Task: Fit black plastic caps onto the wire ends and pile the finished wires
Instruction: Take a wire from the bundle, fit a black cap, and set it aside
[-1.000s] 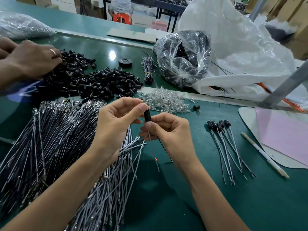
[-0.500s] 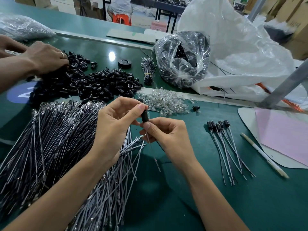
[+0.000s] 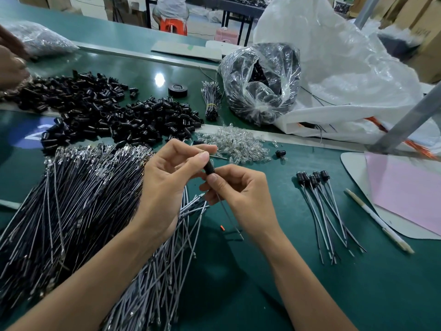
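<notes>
Matte green bench (image 3: 298,295): fingers (image 3: 199,161) pinch cylindrical cap (image 3: 209,167), thin wire (image 3: 226,211).

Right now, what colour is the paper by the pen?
The paper is pink, clearest in the head view.

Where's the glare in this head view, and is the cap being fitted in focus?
Head view: a bright reflection sits on the green table beyond the loose caps; the clear plastic bag glints too; the black cap pinched between left hand and right hand is sharp; another person's hand at far left is blurred; edges bend from the wide lens.
</notes>
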A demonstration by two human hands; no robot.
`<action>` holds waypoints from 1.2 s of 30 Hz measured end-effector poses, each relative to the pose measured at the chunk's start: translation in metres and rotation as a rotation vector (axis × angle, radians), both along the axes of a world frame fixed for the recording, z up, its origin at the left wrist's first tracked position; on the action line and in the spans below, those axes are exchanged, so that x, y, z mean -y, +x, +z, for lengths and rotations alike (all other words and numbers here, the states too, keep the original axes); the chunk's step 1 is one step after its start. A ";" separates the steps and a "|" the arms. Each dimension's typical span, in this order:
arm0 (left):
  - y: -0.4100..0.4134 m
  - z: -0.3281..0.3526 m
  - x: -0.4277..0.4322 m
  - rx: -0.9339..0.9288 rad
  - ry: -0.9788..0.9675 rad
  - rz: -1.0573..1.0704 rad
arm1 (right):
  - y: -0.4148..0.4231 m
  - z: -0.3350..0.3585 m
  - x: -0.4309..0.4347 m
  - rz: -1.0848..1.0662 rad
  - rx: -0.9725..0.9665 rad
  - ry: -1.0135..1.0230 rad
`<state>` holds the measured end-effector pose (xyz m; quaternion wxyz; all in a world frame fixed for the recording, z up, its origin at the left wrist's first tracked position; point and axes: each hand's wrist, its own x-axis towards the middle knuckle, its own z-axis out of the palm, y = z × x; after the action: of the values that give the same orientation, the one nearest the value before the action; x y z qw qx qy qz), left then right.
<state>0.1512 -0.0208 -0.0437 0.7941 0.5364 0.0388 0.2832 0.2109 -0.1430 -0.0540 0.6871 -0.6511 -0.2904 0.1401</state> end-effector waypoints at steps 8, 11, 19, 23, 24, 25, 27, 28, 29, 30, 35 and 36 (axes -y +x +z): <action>0.002 -0.001 0.002 0.000 0.005 -0.008 | -0.007 -0.001 -0.006 -0.013 -0.021 0.047; 0.001 -0.001 0.004 -0.011 0.017 -0.058 | -0.008 -0.001 -0.005 -0.007 -0.019 0.058; -0.001 0.004 0.001 -0.057 0.090 -0.003 | 0.002 0.000 0.000 -0.022 0.077 -0.031; -0.001 0.003 0.001 -0.064 0.086 -0.007 | 0.003 0.002 0.003 -0.023 0.100 -0.066; 0.000 0.002 0.001 -0.071 0.088 -0.022 | 0.003 0.002 0.003 -0.026 0.108 -0.073; 0.000 0.002 0.001 -0.077 0.088 -0.039 | 0.004 0.003 0.003 -0.030 0.113 -0.077; 0.001 0.002 0.000 -0.085 0.080 -0.070 | 0.004 0.005 0.004 -0.039 0.118 -0.075; 0.001 0.002 0.000 -0.088 0.075 -0.083 | 0.004 0.005 0.004 -0.043 0.118 -0.071; 0.001 0.002 0.000 -0.091 0.073 -0.097 | 0.004 0.006 0.005 -0.047 0.119 -0.068; 0.001 0.001 0.000 -0.094 0.076 -0.108 | 0.004 0.007 0.005 -0.053 0.122 -0.067; 0.000 0.002 0.003 -0.070 0.075 -0.094 | 0.003 0.007 0.005 -0.066 0.123 -0.071; 0.000 0.002 0.003 -0.065 0.074 -0.085 | 0.003 0.007 0.004 -0.066 0.124 -0.072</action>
<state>0.1513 -0.0239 -0.0419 0.7833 0.5755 0.0311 0.2329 0.2141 -0.1475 -0.0470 0.6483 -0.6920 -0.3055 0.0871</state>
